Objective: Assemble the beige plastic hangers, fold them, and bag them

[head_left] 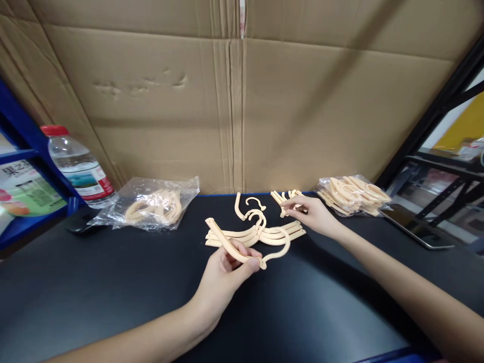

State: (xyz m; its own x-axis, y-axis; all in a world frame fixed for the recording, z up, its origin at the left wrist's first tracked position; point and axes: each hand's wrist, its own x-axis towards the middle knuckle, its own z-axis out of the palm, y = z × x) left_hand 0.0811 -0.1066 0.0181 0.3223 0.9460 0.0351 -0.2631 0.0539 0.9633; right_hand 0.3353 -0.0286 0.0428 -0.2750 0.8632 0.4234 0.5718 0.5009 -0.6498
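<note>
My left hand [230,275] grips a partly assembled cream plastic clothes hanger [226,242] near its middle joint. One arm of it points up and left, and its hook [286,247] curves to the right. Just behind lies a stack of assembled hangers [278,235], hooks toward the back. My right hand [308,212] reaches over the loose hanger arms [278,197] at the back right, its fingertips pinched at the near end of one arm. Part of these pieces is hidden by the fingers. A single hanger arm [238,205] and a loose hook [256,201] lie left of them.
A clear bag of hanger parts [159,204] lies at the left, another bag [351,195] at the right. Beside the left bag a water bottle [81,169] stands. A flat dark device [416,227] lies right. Cardboard [151,101] walls the back of the black table [113,292].
</note>
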